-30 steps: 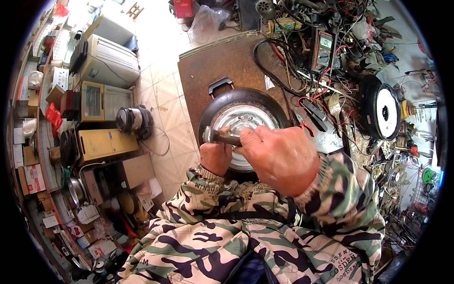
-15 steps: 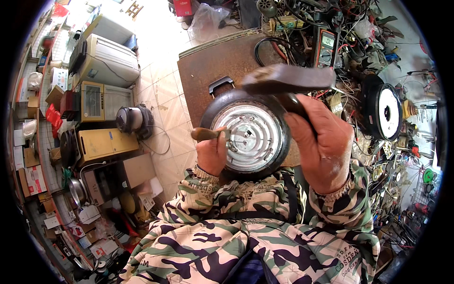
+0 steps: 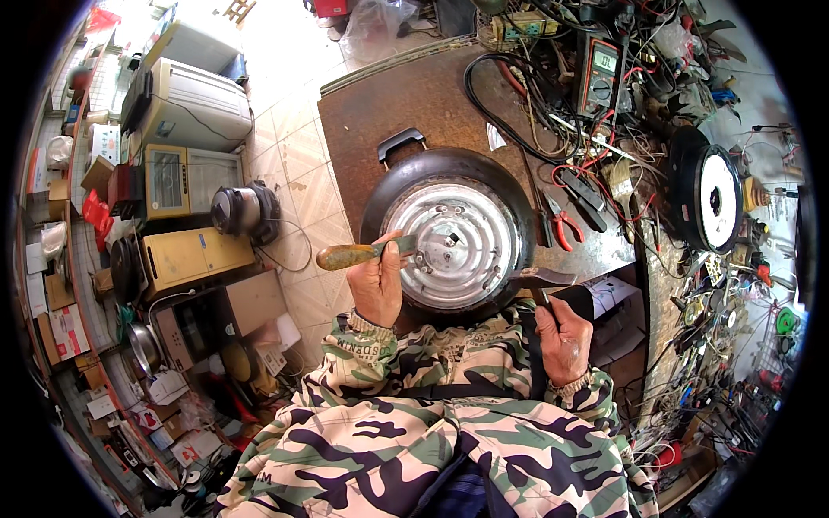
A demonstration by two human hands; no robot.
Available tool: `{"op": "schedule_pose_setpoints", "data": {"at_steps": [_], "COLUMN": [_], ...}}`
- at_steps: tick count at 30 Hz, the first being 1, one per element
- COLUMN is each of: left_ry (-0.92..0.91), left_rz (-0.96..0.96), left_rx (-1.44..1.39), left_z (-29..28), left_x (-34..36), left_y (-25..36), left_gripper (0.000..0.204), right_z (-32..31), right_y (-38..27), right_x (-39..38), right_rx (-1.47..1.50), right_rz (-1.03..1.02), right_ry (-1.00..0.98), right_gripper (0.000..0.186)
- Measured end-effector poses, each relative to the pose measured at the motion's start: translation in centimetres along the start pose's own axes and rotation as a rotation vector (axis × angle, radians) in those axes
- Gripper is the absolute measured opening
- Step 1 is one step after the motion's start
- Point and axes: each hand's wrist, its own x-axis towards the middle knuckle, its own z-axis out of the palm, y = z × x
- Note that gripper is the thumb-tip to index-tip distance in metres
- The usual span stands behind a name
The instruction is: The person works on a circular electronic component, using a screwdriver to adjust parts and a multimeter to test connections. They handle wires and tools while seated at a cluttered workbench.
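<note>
An upturned black electric pan [image 3: 376, 203] rests on the brown worktable, a loop handle [image 3: 403, 141] at its far left. Its round silvery underside [image 3: 466, 233] has raised rings and several bolts. My left hand [image 3: 377, 287] is closed around a flat-bladed tool with a wooden handle [image 3: 345, 255], probably a chisel or scraper. The handle points left, and the blade reaches the left part of the metal underside. In my right hand [image 3: 566, 341], the fingers wrap the dark grip of a hammer [image 3: 553, 276]. The hammer's head is low beside the pan's near right rim.
Red-handled pliers [image 3: 566, 229] lie right of the pan. Beyond them are a multimeter [image 3: 599, 78], black cable [image 3: 471, 91] and tangled wires. A round black appliance part [image 3: 712, 194] stands farther right. Boxy appliances [image 3: 203, 108] and a cooker [image 3: 246, 211] stand on the left.
My right hand has swung the hammer down toward me, from above the pan to its near right side. My left hand and the wooden-handled tool have shifted slightly left.
</note>
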Motion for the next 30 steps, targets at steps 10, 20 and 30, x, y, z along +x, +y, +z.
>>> {"op": "schedule_pose_setpoints", "data": {"at_steps": [10, 20, 30], "left_ry": [0.013, -0.014, 0.004], "left_rz": [0.07, 0.164, 0.246], "left_rx": [0.163, 0.307, 0.313], "left_z": [0.6, 0.7, 1.6], "left_x": [-0.4, -0.5, -0.3], "left_y": [0.4, 0.9, 1.0], "left_gripper": [0.023, 0.023, 0.026], "right_z": [0.9, 1.6, 1.6], "right_y": [-0.8, -0.9, -12.3], "right_x": [0.2, 0.2, 4.1], "right_rx": [0.023, -0.013, -0.357], "right_rz": [-0.037, -0.137, -0.855], "right_ry": [-0.005, -0.019, -0.07], "right_gripper": [0.023, 0.023, 0.04]}}
